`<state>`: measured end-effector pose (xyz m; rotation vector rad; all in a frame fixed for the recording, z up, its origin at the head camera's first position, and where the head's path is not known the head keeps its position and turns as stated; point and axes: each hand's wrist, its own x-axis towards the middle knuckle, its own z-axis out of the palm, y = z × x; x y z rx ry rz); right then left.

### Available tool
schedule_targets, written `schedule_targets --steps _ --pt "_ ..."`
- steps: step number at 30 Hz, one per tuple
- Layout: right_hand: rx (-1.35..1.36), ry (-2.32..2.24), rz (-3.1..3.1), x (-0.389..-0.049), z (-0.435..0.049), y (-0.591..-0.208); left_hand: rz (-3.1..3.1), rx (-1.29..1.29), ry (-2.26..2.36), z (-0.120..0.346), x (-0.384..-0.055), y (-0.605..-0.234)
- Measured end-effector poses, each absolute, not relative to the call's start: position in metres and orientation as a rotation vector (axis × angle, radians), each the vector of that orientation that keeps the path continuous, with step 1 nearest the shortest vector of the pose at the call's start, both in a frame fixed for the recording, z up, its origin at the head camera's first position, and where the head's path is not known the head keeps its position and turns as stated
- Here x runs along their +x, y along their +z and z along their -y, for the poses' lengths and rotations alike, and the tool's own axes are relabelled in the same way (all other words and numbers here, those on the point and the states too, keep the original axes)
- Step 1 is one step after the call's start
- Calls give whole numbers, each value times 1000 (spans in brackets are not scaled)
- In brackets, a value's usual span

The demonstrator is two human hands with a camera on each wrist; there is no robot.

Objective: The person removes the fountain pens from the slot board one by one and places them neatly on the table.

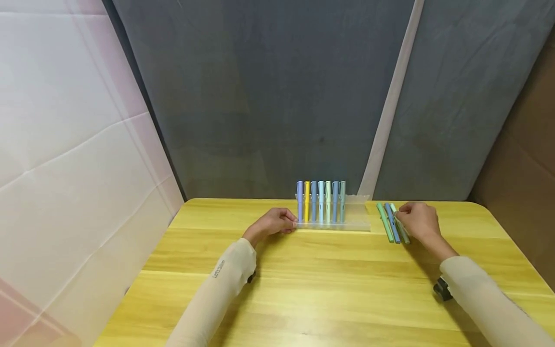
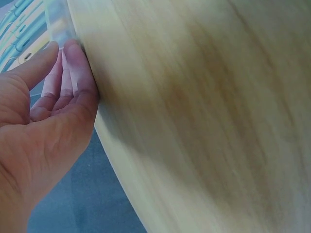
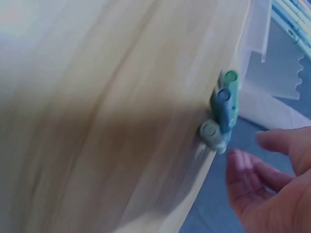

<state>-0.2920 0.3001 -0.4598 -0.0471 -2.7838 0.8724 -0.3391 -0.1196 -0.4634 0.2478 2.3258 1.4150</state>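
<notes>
Seven pens (image 1: 321, 201) in rack (image 1: 357, 217), three loose pens (image 1: 392, 223)

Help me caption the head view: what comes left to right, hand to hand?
Left hand, lilac pen, yellow pen, blue pen, light-blue pen, pale-green pen, second blue pen, grey-green pen, lying green pen, lying blue pen, third lying pen, right hand.

Wide head view, two close wrist views
From the head: forward and down across the table (image 1: 325, 294). From each wrist: close, tilted, along the left hand (image 2: 43, 131) and the right hand (image 3: 272, 204). All three views share part of the clear rack (image 1: 357, 214).
</notes>
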Motion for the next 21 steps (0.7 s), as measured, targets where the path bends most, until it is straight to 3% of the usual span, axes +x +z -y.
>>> schedule_targets --steps 21 --pt "205 1320 2567 -317 -203 -471 -2334 258 1400 119 -337 -464"
